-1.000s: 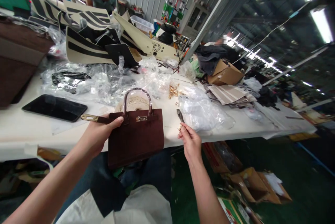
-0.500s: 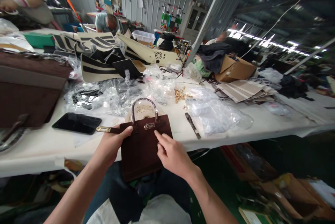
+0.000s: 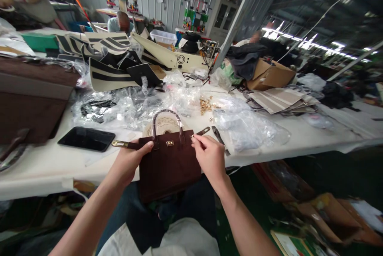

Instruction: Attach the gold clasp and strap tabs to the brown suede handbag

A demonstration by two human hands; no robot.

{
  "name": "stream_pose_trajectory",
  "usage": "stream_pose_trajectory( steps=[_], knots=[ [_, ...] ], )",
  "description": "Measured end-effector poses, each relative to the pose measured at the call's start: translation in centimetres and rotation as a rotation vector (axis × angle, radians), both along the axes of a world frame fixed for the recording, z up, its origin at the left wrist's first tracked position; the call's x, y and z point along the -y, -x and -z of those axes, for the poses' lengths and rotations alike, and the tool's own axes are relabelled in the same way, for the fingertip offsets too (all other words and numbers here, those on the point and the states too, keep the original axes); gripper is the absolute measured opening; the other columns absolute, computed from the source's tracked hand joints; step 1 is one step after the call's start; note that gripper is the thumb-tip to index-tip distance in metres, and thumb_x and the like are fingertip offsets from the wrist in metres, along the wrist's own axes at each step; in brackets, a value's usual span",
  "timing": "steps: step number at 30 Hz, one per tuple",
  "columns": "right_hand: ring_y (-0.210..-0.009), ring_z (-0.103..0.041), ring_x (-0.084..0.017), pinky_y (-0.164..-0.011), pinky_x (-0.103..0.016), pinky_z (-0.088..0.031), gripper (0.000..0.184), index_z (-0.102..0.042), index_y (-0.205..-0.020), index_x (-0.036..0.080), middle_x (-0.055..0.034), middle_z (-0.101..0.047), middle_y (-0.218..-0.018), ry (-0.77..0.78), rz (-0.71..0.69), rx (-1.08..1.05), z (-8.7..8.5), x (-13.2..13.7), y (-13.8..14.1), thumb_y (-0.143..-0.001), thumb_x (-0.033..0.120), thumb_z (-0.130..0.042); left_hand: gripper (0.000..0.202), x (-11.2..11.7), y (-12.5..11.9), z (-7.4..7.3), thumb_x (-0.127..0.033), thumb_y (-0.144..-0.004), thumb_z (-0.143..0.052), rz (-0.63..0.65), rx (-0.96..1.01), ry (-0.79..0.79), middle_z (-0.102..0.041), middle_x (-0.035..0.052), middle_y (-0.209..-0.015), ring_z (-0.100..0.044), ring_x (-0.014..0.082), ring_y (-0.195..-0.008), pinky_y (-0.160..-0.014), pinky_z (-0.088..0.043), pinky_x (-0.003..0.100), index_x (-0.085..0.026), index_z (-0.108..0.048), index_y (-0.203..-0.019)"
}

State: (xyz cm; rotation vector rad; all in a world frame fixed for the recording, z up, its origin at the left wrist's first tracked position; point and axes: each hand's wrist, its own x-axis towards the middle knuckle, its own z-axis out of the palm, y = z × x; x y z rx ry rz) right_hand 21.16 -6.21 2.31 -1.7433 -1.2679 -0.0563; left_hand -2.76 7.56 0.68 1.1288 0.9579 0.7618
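A small dark brown handbag (image 3: 169,172) is upright over my lap at the table edge, its arched handle (image 3: 166,112) standing up. My left hand (image 3: 131,162) is closed on its upper left side, thumb on the front. Beside that thumb a strap with a gold slotted plate (image 3: 120,144) sticks out to the left. My right hand (image 3: 209,154) pinches at the upper right corner, where another strap with a metal-plated tip (image 3: 204,130) points out; the fingers partly hide it. A gold turn lock (image 3: 170,143) shows on the bag's front.
A black phone (image 3: 86,138) lies left of the bag and a larger brown bag (image 3: 30,100) beyond it. Behind are a twine spool (image 3: 166,125), gold hardware pieces (image 3: 206,105) and clear plastic bags (image 3: 248,130). A dark strap (image 3: 220,138) lies on the right. Other people are farther back.
My right hand has moved from beside the lock to the bag's upper right corner. The right strap now points outward, and the lock plate shows uncovered. My left hand keeps its hold.
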Motion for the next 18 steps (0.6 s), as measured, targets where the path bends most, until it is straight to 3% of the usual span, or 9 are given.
stream_pose_trajectory(
  steps=[4,14,18],
  knots=[
    [-0.087,-0.083,-0.026,-0.077,-0.037,-0.067,0.02,-0.087,-0.109,0.023,-0.0087,-0.085,-0.098,-0.003,-0.016,0.081,0.06,-0.3,-0.06,-0.107,0.022,-0.067,0.053,0.31,-0.18,-0.13,-0.057,-0.069,-0.098,-0.004,0.019,-0.01,-0.084,0.0107,-0.103,-0.069,0.029,-0.096,-0.085,-0.05,0.036,-0.016,-0.085,-0.101],
    [-0.081,-0.082,-0.023,-0.077,-0.035,-0.067,0.018,-0.087,-0.113,0.022,-0.0072,-0.084,-0.098,-0.147,-0.028,-0.042,0.39,-0.3,0.64,-0.109,0.026,-0.069,0.053,0.52,-0.34,-0.38,-0.056,-0.073,-0.096,0.002,0.024,-0.051,-0.085,0.0112,-0.109,-0.072,0.0339,-0.105,-0.093,-0.054,0.04,-0.017,-0.087,-0.107],
    [-0.085,-0.08,-0.025,-0.081,-0.038,-0.064,0.022,-0.087,-0.112,0.022,-0.0089,-0.084,-0.1,-0.049,-0.039,0.04,0.41,-0.26,-0.22,-0.11,0.024,-0.065,0.052,0.65,-0.46,-0.52,-0.056,-0.073,-0.096,0.0,0.016,-0.061,-0.085,0.0104,-0.103,-0.072,0.0338,-0.104,-0.091,-0.055,0.039,-0.017,-0.087,-0.105]
  ],
)
